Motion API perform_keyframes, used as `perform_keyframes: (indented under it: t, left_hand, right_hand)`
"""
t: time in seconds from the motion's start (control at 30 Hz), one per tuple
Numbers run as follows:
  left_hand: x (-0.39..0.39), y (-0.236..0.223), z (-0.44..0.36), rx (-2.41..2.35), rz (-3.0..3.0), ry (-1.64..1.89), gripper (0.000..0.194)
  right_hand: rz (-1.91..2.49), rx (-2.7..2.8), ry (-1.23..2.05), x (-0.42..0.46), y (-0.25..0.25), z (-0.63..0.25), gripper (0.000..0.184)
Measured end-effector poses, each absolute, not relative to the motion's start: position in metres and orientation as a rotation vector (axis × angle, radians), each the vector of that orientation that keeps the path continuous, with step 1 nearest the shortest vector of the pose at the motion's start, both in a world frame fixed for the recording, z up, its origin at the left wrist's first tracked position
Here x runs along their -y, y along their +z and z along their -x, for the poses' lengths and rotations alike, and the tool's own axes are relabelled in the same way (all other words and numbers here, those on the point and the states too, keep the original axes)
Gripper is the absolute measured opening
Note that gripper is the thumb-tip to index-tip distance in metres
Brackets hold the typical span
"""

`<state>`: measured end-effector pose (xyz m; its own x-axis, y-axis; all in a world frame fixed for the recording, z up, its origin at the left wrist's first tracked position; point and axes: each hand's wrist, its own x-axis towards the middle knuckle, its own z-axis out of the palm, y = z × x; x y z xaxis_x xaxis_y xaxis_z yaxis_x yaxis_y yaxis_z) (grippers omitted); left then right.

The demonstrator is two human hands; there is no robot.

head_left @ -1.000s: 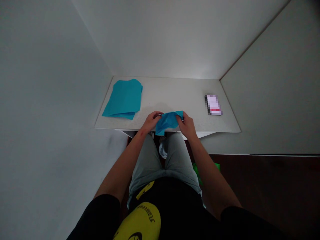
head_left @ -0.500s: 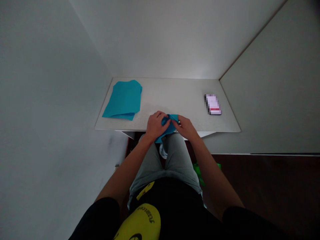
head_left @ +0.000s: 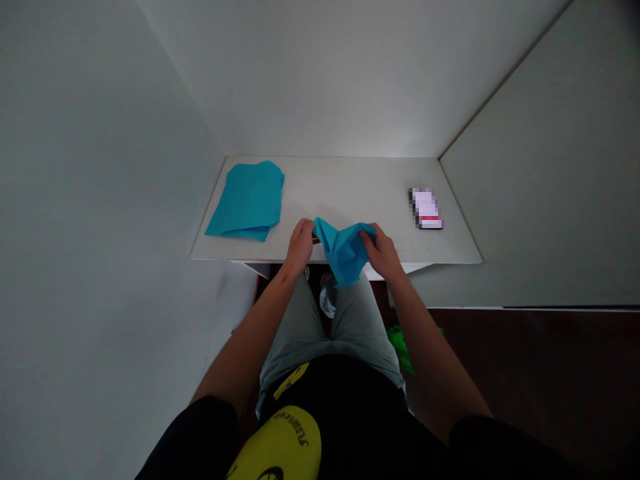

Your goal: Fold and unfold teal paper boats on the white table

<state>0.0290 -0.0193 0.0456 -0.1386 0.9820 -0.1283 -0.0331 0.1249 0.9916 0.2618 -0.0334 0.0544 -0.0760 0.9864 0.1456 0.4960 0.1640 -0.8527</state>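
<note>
Both hands are pinched shut on 1 piece of blue paper [head_left: 344,253]: the left hand [head_left: 300,244] grips its upper corner at the 9 o'clock side with the fingers curled over the edge, and the right hand [head_left: 383,251] clamps the opposite corner at the 3 o'clock side, thumb and fingers closed on the sheet. The paper hangs between the 2 hands, partly folded and creased, its upper edge level with the knuckles and its lower point drooping toward 6 o'clock, past the near edge of the white table [head_left: 350,187] and in front of the grey trousers [head_left: 305,327]. It sits at the middle of the table's near rim, held up rather than lying flat. At about 10 o'clock from the hands, well apart from them, a stack of blue sheets [head_left: 247,200] lies flat on the table's far left part, with the corners slightly fanned. At about 2 o'clock from the hands, a small blurred rectangular object [head_left: 426,209], pale with a red band, lies on the table near its right side; what it is cannot be told. Below the right forearm, at 5 o'clock, something bright green [head_left: 400,343] shows on the dark floor. A yellow patch with dark lettering [head_left: 280,443] shows on the black top at 6 o'clock.
</note>
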Motion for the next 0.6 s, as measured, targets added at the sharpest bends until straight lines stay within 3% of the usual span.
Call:
perform_keyframes:
  t: [0.27,0.6]
  left_hand:
    - [0.017,0.037,-0.011,-1.7,-1.127,1.212,0.026]
    - [0.013,0.07,0.017,-1.836,-1.423,1.354,0.023]
  right_hand:
    - [1.33,1.328,1.009,0.042,0.045,-0.255,0.064]
    - [1.41,1.283,0.824,0.035,0.046,-0.286,0.057]
